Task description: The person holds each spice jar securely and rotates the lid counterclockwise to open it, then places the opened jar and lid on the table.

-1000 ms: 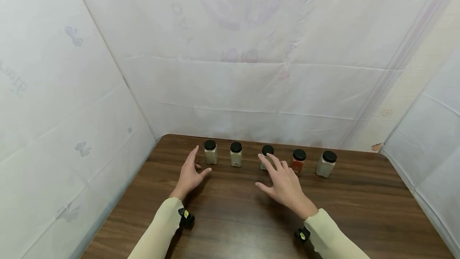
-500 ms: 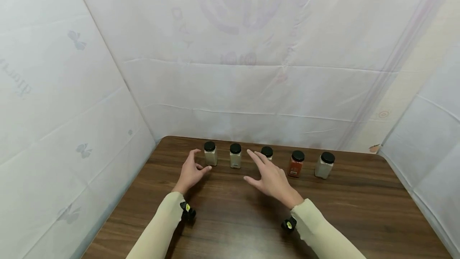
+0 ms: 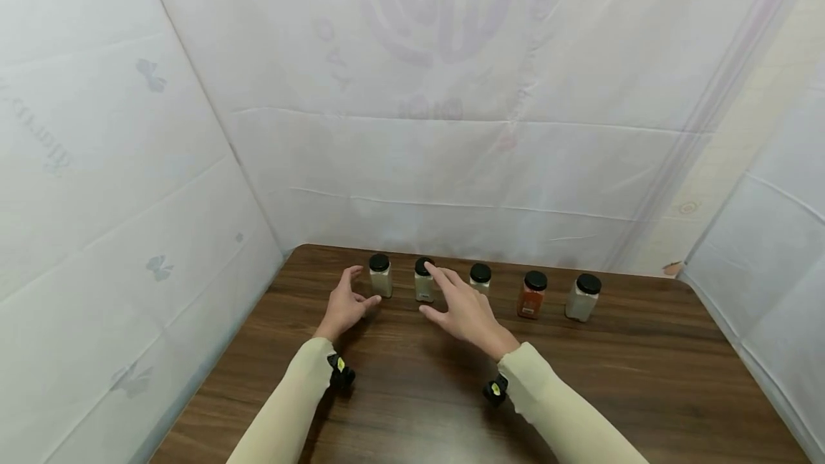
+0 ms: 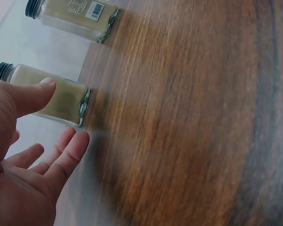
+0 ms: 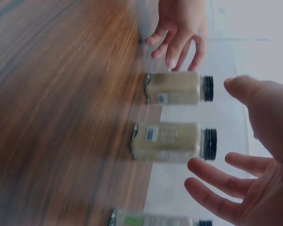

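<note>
Several glass spice jars with black lids stand upright in a row along the back of the table. My left hand (image 3: pixel 344 308) is at the leftmost jar (image 3: pixel 381 280), which holds a pale greenish powder; thumb and fingers are spread around its near left side. In the left wrist view the thumb overlaps this jar's glass. My right hand (image 3: pixel 465 310) hovers palm-down, fingers extended, between the second jar (image 3: pixel 423 288) and the middle jar (image 3: pixel 480 276), partly covering the middle one. Its index fingertip overlaps the second jar's lid in the head view. Nothing is held in the right hand.
To the right stand a jar of orange-red powder (image 3: pixel 531 296) and a jar of whitish contents (image 3: pixel 583 299). The dark wood table (image 3: pixel 412 392) ends at a white cloth wall (image 3: pixel 399 163) behind, with more cloth on both sides.
My right hand has moved left, from before the middle and red jars toward the second jar. The left hand's fingers have bent in closer at the leftmost jar.
</note>
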`<state>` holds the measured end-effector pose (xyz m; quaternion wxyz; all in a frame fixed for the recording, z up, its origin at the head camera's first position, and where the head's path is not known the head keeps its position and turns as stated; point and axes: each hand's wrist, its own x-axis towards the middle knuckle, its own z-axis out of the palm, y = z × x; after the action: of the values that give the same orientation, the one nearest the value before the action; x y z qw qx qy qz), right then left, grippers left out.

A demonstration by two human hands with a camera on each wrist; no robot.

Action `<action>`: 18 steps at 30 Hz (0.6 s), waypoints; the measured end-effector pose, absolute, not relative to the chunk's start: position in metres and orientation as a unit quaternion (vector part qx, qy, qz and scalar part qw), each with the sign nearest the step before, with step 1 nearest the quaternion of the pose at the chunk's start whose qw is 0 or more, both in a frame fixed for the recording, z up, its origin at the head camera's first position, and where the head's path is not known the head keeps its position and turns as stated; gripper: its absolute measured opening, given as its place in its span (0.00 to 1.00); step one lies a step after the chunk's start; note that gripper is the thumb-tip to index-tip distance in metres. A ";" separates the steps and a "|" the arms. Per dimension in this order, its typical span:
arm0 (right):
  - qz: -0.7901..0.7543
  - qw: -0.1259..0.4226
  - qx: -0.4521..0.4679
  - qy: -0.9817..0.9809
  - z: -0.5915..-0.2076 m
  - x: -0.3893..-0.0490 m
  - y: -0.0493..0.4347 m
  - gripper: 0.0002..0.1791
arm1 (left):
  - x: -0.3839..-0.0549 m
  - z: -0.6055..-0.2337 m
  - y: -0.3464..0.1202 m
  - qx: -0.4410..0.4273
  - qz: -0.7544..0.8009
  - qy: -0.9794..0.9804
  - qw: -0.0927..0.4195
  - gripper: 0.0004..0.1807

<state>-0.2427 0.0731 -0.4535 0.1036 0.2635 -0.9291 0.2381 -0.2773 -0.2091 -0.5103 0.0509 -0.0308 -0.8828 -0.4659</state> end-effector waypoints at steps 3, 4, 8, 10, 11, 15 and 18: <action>0.237 0.111 0.276 -0.925 -0.450 -0.246 0.064 0.44 | -0.279 -0.511 -0.208 -0.031 -0.482 -0.874 0.048 0.52; 0.238 0.113 0.280 -0.923 -0.448 -0.246 0.061 0.44 | -0.279 -0.511 -0.208 -0.030 -0.488 -0.871 0.046 0.54; 0.241 0.113 0.287 -0.920 -0.444 -0.250 0.050 0.44 | -0.281 -0.511 -0.208 -0.025 -0.499 -0.865 0.040 0.55; 0.244 0.105 0.284 -0.921 -0.443 -0.252 0.046 0.44 | -0.283 -0.511 -0.207 -0.025 -0.502 -0.864 0.037 0.53; 0.246 0.101 0.281 -0.922 -0.443 -0.253 0.043 0.44 | -0.283 -0.512 -0.207 -0.026 -0.502 -0.864 0.034 0.53; 0.251 0.086 0.269 -0.926 -0.442 -0.256 0.034 0.43 | -0.287 -0.512 -0.208 -0.026 -0.495 -0.868 0.026 0.48; 0.257 0.082 0.261 -0.927 -0.442 -0.260 0.028 0.42 | -0.291 -0.512 -0.206 -0.028 -0.490 -0.871 0.026 0.46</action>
<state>-0.2600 0.0277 -0.4422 0.0815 0.2607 -0.9271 0.2567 -0.2906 -0.2062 -0.5120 0.0255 -0.0285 -0.8708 -0.4901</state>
